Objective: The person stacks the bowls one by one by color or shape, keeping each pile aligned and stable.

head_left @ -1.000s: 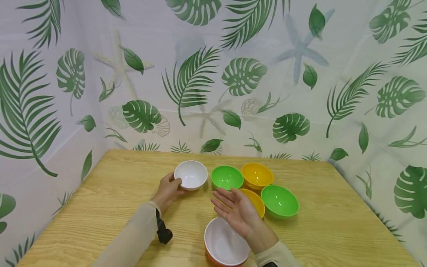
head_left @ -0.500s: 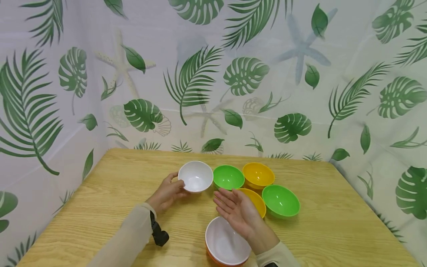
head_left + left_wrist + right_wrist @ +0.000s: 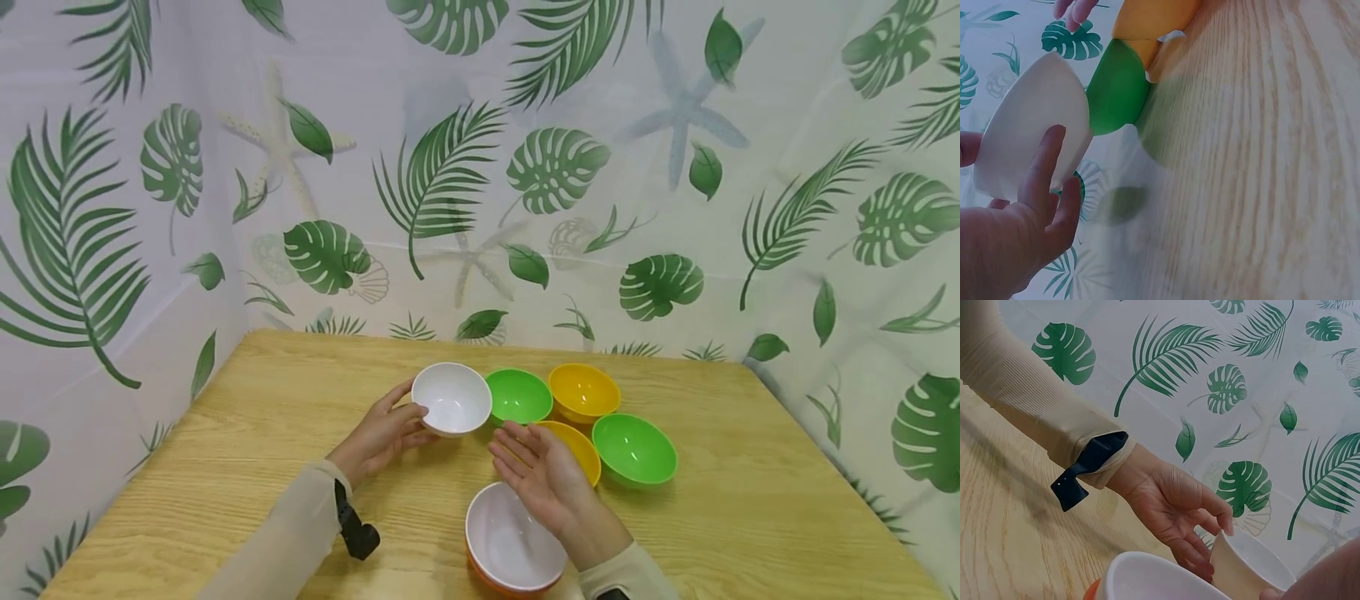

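My left hand (image 3: 386, 437) grips a white bowl (image 3: 452, 400) by its left side, thumb at the rim and fingers beneath. In the left wrist view the white bowl (image 3: 1038, 122) is tilted and held off the table. Palm up and fingers extended, my right hand (image 3: 551, 483) holds nothing. It hovers over the right rim of a white bowl (image 3: 506, 542) that sits on an orange one (image 3: 480, 575) at the front. Behind its fingers, part of a yellow-orange bowl (image 3: 581, 454) is hidden. A green bowl (image 3: 519, 397) stands just right of the held bowl.
Another yellow-orange bowl (image 3: 585, 392) and a second green bowl (image 3: 634, 451) complete the cluster right of centre. The wooden table (image 3: 750, 500) ends at a leaf-patterned wall cover (image 3: 570, 183) at the back and both sides.
My left hand has carried the white bowl rightward, close to the green bowl. The right hand keeps its pose, and the view has shifted slightly.
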### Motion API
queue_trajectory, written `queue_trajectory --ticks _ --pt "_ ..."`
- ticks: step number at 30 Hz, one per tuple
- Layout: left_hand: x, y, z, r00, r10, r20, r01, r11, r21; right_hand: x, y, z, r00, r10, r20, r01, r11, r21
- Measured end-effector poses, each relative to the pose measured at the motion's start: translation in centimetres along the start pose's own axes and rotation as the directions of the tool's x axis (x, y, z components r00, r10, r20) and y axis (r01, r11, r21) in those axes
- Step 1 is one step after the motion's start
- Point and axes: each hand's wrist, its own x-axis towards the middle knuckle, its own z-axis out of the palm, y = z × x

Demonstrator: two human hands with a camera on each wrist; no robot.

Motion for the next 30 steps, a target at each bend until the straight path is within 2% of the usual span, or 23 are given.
queue_trajectory --ticks 7,15,22,25,30 --pt "-1.0 0.1 -0.3 0.999 -0.021 0.044 0.021 1.000 -0.009 0.2 0.4 0.2 0.999 0.016 -0.030 -0.015 1.000 0.010" --pt "-1.2 0.3 0.5 0.992 -0.018 0.127 0.014 0.999 0.035 -0.1 -0.2 0.2 1.000 0.000 0.009 0.000 1.000 -0.025" --pt "-1.5 0.2 1.0 0.991 -0.009 0.133 0.002 0.998 0.057 0.0 0.0 -0.1 1.000 -0.010 0.016 0.011 0.999 -0.053" --pt "-2.0 0.5 0.7 0.990 -0.003 0.141 -0.007 0.998 0.066 0.3 0.3 0.1 1.000 -0.020 0.003 0.020 0.997 -0.071" --pt "-2.5 1.1 0.5 0.986 -0.001 0.166 -0.014 0.996 0.086 0.4 0.4 0.6 0.995 -0.064 -0.070 0.059 0.995 -0.080"
